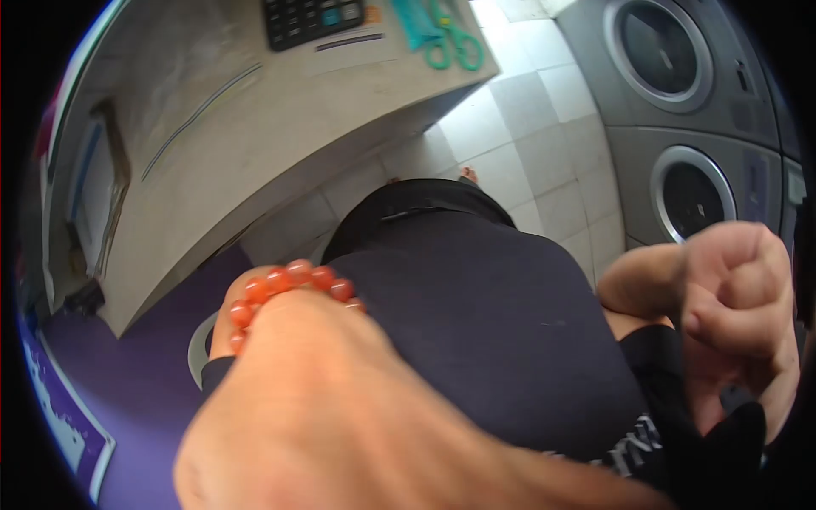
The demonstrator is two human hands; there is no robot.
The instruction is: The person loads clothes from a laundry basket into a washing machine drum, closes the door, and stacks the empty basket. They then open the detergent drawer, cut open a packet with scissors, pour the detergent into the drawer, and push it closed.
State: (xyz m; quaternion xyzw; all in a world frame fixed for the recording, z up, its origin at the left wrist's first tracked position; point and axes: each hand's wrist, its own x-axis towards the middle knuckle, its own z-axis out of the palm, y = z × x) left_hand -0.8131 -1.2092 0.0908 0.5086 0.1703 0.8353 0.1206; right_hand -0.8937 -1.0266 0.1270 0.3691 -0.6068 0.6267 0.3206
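Observation:
Large and close to the camera, my left hand (323,399) reaches across the lower middle, its fingers out of sight. A bracelet of orange-red beads (298,272) curves around the far side of the skin there. At the right edge my right hand (739,293) is raised with its fingers curled in, slightly blurred. Whatever may be between those fingers is hidden. Dark cloth lies just below it, beside the black shirt (501,323) on the wearer's torso.
A pale desk (255,161) at upper left bears a black calculator (314,19), green-handled scissors (456,49), a teal packet (414,24) and a thin grey strip (200,115). Front-loading machines (633,144) stand on the right beside the tiled floor (544,127).

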